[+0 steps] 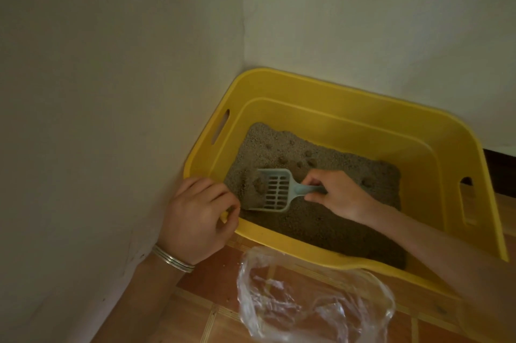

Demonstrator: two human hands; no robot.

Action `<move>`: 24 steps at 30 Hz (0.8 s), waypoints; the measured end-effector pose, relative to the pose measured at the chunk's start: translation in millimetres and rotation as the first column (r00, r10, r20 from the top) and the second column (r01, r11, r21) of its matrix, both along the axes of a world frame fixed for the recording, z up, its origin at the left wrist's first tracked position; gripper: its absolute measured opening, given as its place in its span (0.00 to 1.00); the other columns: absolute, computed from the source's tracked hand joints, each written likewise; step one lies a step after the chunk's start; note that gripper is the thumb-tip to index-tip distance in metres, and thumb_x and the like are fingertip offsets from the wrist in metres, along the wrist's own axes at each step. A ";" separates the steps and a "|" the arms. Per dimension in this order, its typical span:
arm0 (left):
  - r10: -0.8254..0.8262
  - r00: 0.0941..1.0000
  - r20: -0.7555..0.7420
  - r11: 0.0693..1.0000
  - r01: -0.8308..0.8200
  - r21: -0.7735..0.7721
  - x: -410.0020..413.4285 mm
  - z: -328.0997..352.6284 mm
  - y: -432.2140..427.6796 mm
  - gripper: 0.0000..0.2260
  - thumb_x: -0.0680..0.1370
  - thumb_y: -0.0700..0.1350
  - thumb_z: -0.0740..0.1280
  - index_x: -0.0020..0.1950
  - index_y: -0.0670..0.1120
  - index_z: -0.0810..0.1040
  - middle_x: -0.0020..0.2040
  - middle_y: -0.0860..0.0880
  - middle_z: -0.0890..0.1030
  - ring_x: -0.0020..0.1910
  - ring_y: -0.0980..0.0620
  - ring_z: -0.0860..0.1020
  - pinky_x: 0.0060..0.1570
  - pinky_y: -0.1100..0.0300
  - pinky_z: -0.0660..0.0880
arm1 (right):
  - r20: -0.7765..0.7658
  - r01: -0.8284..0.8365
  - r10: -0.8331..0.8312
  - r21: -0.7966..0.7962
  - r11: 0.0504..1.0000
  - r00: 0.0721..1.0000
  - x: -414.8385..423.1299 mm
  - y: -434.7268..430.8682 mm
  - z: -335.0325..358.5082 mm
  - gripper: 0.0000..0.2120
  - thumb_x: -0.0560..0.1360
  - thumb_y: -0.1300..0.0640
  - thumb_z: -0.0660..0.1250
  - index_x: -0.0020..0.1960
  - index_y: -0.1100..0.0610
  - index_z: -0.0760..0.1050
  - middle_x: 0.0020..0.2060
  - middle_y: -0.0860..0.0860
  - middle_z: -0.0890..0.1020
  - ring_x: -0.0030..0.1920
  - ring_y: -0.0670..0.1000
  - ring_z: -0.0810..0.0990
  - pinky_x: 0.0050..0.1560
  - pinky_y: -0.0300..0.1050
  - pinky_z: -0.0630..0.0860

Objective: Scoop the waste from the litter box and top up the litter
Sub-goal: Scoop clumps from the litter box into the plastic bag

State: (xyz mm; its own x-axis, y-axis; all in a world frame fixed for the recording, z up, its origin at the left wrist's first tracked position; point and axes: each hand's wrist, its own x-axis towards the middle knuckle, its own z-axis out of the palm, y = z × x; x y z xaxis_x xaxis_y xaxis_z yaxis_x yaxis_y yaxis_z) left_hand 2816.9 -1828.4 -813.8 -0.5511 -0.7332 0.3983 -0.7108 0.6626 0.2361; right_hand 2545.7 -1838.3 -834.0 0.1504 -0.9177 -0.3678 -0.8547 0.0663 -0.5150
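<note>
A yellow litter box (329, 97) stands in the room's corner, holding grey litter (279, 144) with several darker clumps. My right hand (337, 194) grips the handle of a pale blue slotted scoop (275, 192), whose blade lies low in the litter at the box's near left end. A brown clump (259, 185) sits on the scoop's front part. My left hand (199, 217), a metal bangle on its wrist, grips the box's near left rim with curled fingers.
An open clear plastic bag (312, 298) lies on the orange tiled floor (201, 312) just in front of the box. White walls (111, 91) close in on the left and behind. A dark strip (499, 172) shows at the right edge.
</note>
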 end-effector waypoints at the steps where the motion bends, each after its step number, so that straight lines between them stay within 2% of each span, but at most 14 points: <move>1: 0.010 1.000 -0.006 1.000 -0.010 -0.005 -1.0 0.3 0.7 0.04 0.70 0.45 0.68 0.35 0.50 0.80 0.35 0.54 0.78 0.38 0.51 0.76 0.45 0.56 0.70 | -0.016 0.012 -0.012 -0.007 1.000 1.000 -8.7 3.7 3.9 0.06 0.74 0.57 0.68 0.50 0.52 0.75 0.46 0.47 0.80 0.46 0.45 0.78 0.49 0.41 0.74; 5: 0.038 0.999 -0.027 0.999 -0.038 -0.013 -3.5 0.9 2.3 0.05 0.71 0.46 0.68 0.35 0.50 0.79 0.35 0.55 0.78 0.37 0.52 0.75 0.46 0.57 0.69 | -0.066 0.090 -0.093 -0.047 0.995 0.993 -38.9 15.7 15.3 0.06 0.74 0.58 0.68 0.51 0.54 0.76 0.43 0.46 0.78 0.45 0.46 0.77 0.46 0.40 0.70; 10: 0.036 0.999 -0.018 0.999 -0.037 -0.012 -2.8 1.2 3.2 0.04 0.70 0.45 0.68 0.35 0.50 0.80 0.35 0.54 0.78 0.37 0.51 0.76 0.46 0.56 0.70 | -0.177 0.192 -0.214 -0.131 0.973 0.961 -58.7 26.2 19.4 0.05 0.74 0.57 0.68 0.50 0.53 0.75 0.42 0.48 0.79 0.42 0.47 0.76 0.44 0.44 0.72; 15: 0.033 0.999 -0.025 0.999 -0.033 -0.011 -1.7 -0.2 2.7 0.05 0.71 0.45 0.68 0.35 0.50 0.80 0.35 0.54 0.78 0.37 0.51 0.76 0.46 0.57 0.69 | -0.342 0.266 -0.282 -0.093 0.959 0.896 -73.4 27.5 20.6 0.04 0.74 0.56 0.67 0.48 0.51 0.74 0.40 0.48 0.77 0.40 0.48 0.74 0.40 0.44 0.71; 24: 0.034 0.999 0.019 0.999 -0.034 -0.020 -1.8 2.4 -0.2 0.06 0.71 0.47 0.66 0.35 0.51 0.80 0.35 0.56 0.78 0.37 0.52 0.75 0.46 0.58 0.68 | -0.391 0.351 -0.343 -0.054 0.935 0.854 -83.5 19.2 18.2 0.06 0.75 0.55 0.66 0.51 0.54 0.75 0.41 0.51 0.78 0.42 0.51 0.76 0.43 0.48 0.75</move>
